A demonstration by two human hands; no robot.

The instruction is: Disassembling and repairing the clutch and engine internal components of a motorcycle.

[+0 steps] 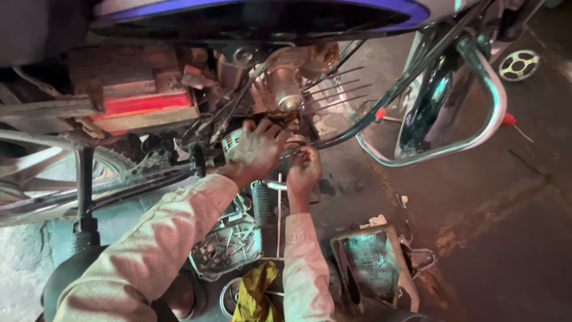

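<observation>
Under the motorcycle's tank, at twelve o'clock from both hands, sits the engine point(285, 83). Left hand point(255, 150) lies spread, fingers loosely open, on its casing. Right hand point(304, 170), at four o'clock of the left, pinches closed on a small metal part point(294, 143); what kind I cannot tell.

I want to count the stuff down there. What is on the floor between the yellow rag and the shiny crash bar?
In the head view, a dirty metal tray lies on the floor between the yellow rag and the crash bar.
</observation>
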